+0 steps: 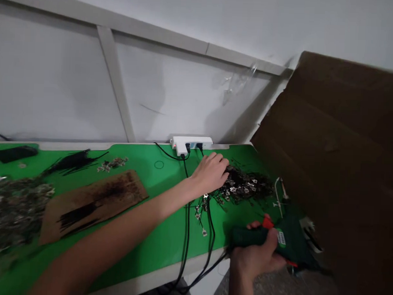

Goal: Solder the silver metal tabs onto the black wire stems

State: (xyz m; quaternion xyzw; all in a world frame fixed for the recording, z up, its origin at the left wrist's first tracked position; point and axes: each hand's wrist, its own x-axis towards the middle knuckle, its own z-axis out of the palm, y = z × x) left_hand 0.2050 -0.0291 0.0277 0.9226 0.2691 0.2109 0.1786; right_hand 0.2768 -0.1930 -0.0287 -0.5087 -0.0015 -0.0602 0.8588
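Note:
My left hand [211,171] reaches across the green mat to the left end of a heap of thin black wires with small metal tabs [242,183]. Its fingers curl down over the wires, and whatever lies under the fingertips is hidden. My right hand [255,255] is wrapped round the handle of a dark green hot glue gun [290,237] with a red trigger. This tool is held at the table's front right, with a thin wire stand [279,195] sticking up from it.
A white power strip [193,142] with plugs stands at the back edge. Black cords [187,224] cross the mat [161,245] and hang over the front. Stained cardboard [120,190], a pile of small metal pieces [13,214] and black wire bundles [75,160] lie left. Brown cardboard [338,139] rises at right.

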